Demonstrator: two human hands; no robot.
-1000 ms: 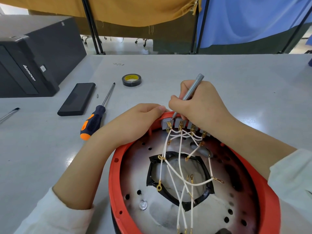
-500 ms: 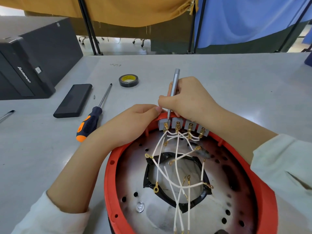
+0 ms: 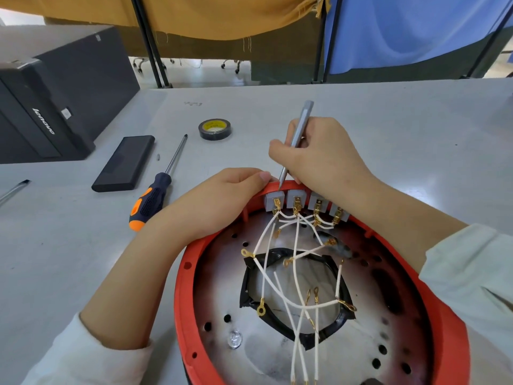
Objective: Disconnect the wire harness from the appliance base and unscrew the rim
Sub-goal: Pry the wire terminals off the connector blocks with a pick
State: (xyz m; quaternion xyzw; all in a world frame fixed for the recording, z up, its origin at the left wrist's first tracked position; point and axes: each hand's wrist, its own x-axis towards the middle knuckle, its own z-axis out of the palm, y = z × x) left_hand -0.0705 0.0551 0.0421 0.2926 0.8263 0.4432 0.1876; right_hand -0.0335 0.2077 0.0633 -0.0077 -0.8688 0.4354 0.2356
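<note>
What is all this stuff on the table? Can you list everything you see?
Appliance base: one, orange-red rim round a metal plate with holes, near edge of the table.
Wire harness: one bundle, white wires with gold terminals, lying across the plate.
Terminal blocks: four, grey, in a row at the far rim.
Slim screwdriver: one, silver, tip at the far rim.
Big screwdriver: one, orange and dark blue handle, left of the base.
Tape roll: one, black with yellow core, farther back.
Flat case: one, black, left.
Computer tower: one, black, far left.
Table: one, grey.
Curtains: two, mustard and blue, behind.
Left hand: resting on the rim.
Right hand: gripping the slim screwdriver.
</note>
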